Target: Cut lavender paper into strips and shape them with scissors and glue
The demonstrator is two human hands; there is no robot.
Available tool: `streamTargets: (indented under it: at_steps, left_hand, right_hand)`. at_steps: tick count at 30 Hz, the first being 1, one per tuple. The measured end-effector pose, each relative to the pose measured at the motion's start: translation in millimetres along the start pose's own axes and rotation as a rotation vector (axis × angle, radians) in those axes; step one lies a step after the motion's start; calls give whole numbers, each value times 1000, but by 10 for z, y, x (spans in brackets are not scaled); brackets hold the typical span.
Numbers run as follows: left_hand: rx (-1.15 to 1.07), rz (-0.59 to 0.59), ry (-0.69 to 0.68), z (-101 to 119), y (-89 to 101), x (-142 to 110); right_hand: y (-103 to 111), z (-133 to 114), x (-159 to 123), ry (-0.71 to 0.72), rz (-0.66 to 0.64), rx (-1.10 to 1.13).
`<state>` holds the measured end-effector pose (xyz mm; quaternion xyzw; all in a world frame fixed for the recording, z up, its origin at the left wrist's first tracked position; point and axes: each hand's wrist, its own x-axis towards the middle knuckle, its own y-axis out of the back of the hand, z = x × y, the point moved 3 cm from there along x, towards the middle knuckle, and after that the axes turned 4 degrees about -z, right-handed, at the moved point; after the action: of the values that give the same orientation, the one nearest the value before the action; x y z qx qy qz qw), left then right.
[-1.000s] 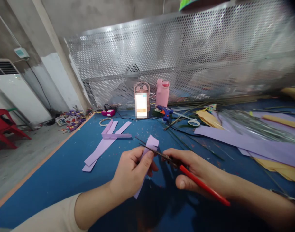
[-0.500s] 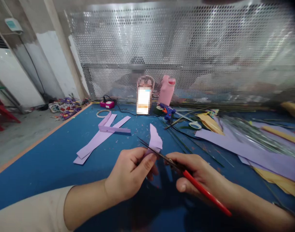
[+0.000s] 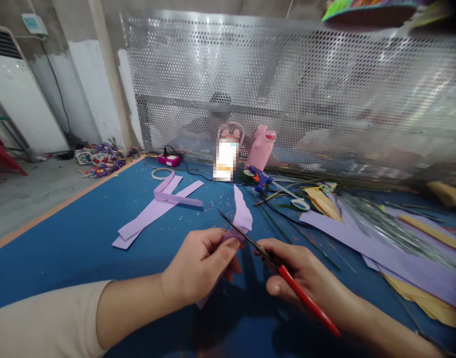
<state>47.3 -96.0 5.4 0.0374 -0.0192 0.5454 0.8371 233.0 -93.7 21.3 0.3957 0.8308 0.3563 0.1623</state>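
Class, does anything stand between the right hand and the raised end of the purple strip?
Yes, the scissors: held in the right hand, their blades cross the purple strip just above the left hand. Nothing else visible intervenes.

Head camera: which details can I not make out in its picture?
All in the head view:
Bright screen: its content, masked by pixel blocks.
Held purple strip: its middle, covered by the left hand.
Scissors: part of the handles, covered by the right hand.
Red chair: rest cut off by left edge.
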Motion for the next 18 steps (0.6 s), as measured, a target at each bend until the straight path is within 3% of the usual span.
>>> streamTargets:
  at_steps: [8, 18]
  left_hand:
    - [-107, 47, -4, -2, 9, 22]
    - [45, -10, -12, 6, -5, -9]
  right_hand:
    - [-14, 1, -6, 49, 39, -94]
    - [-14, -10, -6, 39, 14, -68]
